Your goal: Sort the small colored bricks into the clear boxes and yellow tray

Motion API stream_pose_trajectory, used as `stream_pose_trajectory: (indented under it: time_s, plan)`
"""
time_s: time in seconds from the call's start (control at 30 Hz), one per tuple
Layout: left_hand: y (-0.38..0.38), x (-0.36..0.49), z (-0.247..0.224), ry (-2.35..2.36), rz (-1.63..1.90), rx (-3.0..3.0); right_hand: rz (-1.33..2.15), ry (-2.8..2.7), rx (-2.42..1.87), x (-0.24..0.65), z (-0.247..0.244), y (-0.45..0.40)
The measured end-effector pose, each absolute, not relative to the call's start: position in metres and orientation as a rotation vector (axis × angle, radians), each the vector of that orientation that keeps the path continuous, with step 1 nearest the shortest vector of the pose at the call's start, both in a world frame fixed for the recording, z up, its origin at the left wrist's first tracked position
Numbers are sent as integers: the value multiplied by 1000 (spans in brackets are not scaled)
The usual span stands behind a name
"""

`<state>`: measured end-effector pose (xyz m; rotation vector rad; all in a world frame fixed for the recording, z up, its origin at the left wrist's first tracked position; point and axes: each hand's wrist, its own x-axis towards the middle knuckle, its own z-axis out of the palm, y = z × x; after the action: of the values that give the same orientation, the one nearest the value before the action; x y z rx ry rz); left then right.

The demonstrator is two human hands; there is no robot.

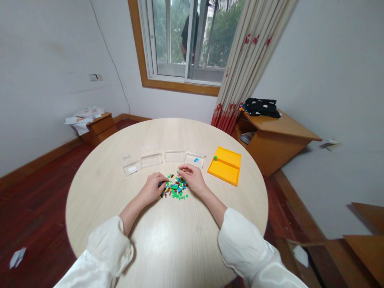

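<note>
A loose pile of small toy building bricks (175,187) in green, blue, yellow, brown and white lies on the round table. My left hand (154,187) rests at the pile's left edge, its fingers curled down against the bricks; what lies under them is hidden. Over the pile's far right side, my right hand (192,178) has thumb and fingertips pinched together, and anything between them is too small to name. Behind the pile, several clear plastic boxes stand in an arc. The rightmost clear box (200,165) holds a few blue bricks (196,160); the leftmost clear box (127,172) contains something white.
An open yellow case (223,177) lies on the table at the right, with a small green piece (215,158) on it. Beyond the pale tabletop (168,244) stand a wooden cabinet (288,124) with folded black cloth (261,107) and a curtain (240,60) by the window.
</note>
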<state>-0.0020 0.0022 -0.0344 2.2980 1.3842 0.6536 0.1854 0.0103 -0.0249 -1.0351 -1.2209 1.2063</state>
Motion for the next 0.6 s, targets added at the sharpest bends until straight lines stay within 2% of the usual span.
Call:
stream_pose_trajectory:
  time_s: [0.33, 0.6]
  plan:
    - [3, -4, -34, 1411, 625, 2293, 1291, -996, -1024, 189, -14, 9]
    - [2, -3, -32, 1426, 627, 2274, 1031, -1049, -1104, 207, -8, 17]
